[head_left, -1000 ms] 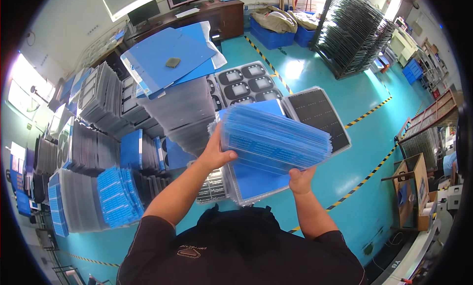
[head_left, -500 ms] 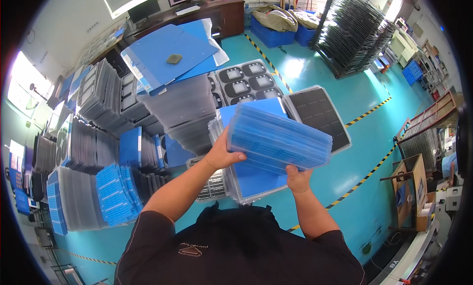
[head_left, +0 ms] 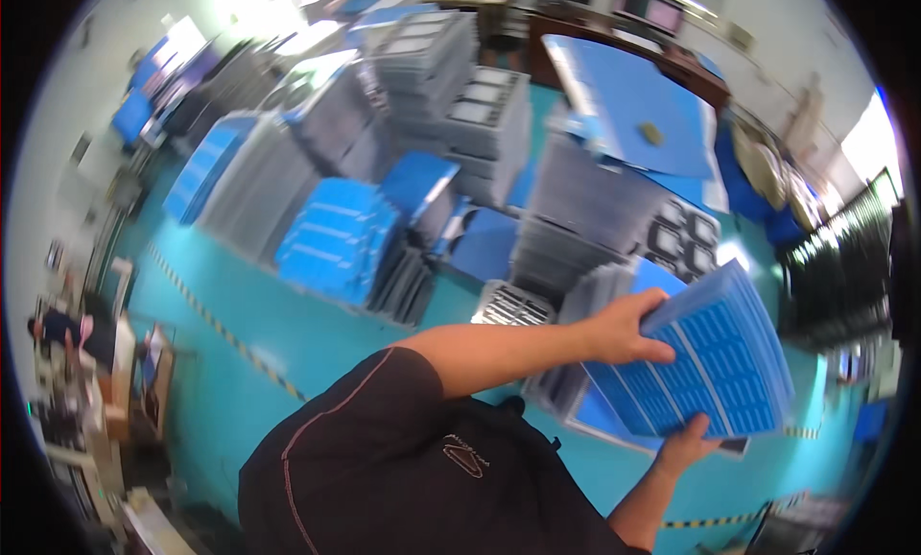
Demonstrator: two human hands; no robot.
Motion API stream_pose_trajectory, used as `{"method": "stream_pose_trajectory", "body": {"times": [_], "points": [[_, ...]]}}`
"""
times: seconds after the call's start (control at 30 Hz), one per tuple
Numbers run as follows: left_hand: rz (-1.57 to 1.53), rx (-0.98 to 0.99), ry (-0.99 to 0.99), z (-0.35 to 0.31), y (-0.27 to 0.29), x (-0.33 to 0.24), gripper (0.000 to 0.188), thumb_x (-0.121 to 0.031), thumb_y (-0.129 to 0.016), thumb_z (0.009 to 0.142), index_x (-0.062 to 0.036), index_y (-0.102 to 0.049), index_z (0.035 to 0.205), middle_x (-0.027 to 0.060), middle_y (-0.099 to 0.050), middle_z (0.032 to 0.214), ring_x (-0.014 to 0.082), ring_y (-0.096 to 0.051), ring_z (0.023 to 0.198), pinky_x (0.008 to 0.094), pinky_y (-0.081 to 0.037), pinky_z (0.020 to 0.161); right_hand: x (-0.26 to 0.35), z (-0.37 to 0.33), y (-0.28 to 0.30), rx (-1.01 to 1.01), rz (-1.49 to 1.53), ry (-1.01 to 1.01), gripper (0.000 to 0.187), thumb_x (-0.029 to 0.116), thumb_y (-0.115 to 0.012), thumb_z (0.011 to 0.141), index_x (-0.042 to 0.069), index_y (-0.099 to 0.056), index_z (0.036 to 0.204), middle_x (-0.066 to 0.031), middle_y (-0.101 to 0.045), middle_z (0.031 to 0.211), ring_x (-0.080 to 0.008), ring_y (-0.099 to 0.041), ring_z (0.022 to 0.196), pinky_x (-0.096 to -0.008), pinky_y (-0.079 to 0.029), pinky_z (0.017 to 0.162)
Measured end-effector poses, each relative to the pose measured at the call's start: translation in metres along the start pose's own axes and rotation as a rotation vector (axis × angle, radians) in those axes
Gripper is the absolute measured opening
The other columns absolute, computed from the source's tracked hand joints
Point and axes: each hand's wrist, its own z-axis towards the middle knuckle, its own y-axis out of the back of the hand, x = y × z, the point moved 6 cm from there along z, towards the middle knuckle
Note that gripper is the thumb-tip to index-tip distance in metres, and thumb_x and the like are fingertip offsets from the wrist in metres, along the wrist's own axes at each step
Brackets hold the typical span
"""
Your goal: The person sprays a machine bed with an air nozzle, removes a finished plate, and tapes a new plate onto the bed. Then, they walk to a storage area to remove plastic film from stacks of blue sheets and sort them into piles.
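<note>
Between my two hands is a thick stack of blue printed plastic sheets [head_left: 715,363], tilted so that its patterned face shows. My left hand [head_left: 628,330] grips its upper left edge, thumb on the near face and fingers behind. At the lower edge my right hand [head_left: 689,442] holds it, thumb in front and the other fingers hidden behind. Under and behind the held sheets stands a pile topped with a plain blue sheet [head_left: 597,401], partly covered by them.
To the left stand a stack of blue printed sheets [head_left: 336,234], dark sheets [head_left: 398,286] and clear sheets [head_left: 254,190]. A tall pile under blue boards [head_left: 633,99] rises beyond my hands. Black-and-yellow tape [head_left: 216,325] marks the teal floor. A dark rack [head_left: 835,277] is at right.
My view has swung left, so the piles appear farther right. The held sheets have tipped up, turning their printed face toward me. Both hands keep their hold.
</note>
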Motion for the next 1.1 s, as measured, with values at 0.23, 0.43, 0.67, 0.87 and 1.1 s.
{"method": "stream_pose_trajectory", "body": {"times": [0.23,0.43,0.67,0.87,1.1], "points": [[-0.020,-0.230,0.281,-0.108,0.125,-0.017,0.064,-0.041,-0.078,0.081,-0.0020,-0.056,0.126,0.0165,-0.066,0.117,0.0257,-0.063,0.108,0.0385,-0.049,0.094,0.050,-0.061,-0.179,0.266,0.047,-0.246,0.076,0.037,-0.065,0.095,-0.008,-0.030,0.145,-0.0220,-0.046,0.142,-0.0322,-0.048,0.127,-0.0446,-0.038,0.108],[-0.180,-0.520,0.549,-0.230,0.274,-0.003,0.068,-0.048,-0.072,0.088,0.0069,-0.056,0.125,0.0181,-0.066,0.116,0.0231,-0.065,0.105,0.0357,-0.052,0.090,0.020,-0.140,-0.343,0.537,0.096,-0.594,0.055,0.026,-0.054,0.103,-0.003,-0.033,0.145,-0.0184,-0.052,0.135,-0.0242,-0.055,0.118,-0.0388,-0.045,0.102],[0.060,-0.665,0.654,-0.370,0.531,-0.081,0.078,-0.058,-0.061,0.092,0.0083,-0.053,0.132,0.0218,-0.064,0.121,0.0265,-0.064,0.108,0.0394,-0.052,0.094,0.067,-0.279,-0.591,0.868,0.353,-0.997,0.046,0.023,-0.054,0.101,-0.002,-0.042,0.138,-0.0162,-0.058,0.130,-0.0273,-0.060,0.115,-0.0415,-0.049,0.100],[0.193,-0.570,0.718,-0.446,0.743,-0.210,0.066,-0.057,-0.059,0.093,0.0010,-0.064,0.124,0.0168,-0.067,0.120,0.0248,-0.067,0.104,0.0400,-0.055,0.089,0.141,-0.364,-0.805,1.179,0.407,-1.083,0.046,0.032,-0.058,0.100,-0.005,-0.047,0.127,-0.0139,-0.060,0.116,-0.0318,-0.064,0.107,-0.0430,-0.057,0.089],[0.412,-0.731,0.761,-0.492,0.904,-0.261,0.069,-0.064,-0.067,0.084,-0.0034,-0.071,0.117,0.0138,-0.073,0.105,0.0244,-0.071,0.090,0.0393,-0.057,0.085,0.175,-0.420,-0.971,1.328,0.451,-0.989,0.043,0.036,-0.058,0.100,-0.002,-0.053,0.120,-0.0146,-0.063,0.104,-0.0268,-0.068,0.089,-0.0347,-0.059,0.075]]}}
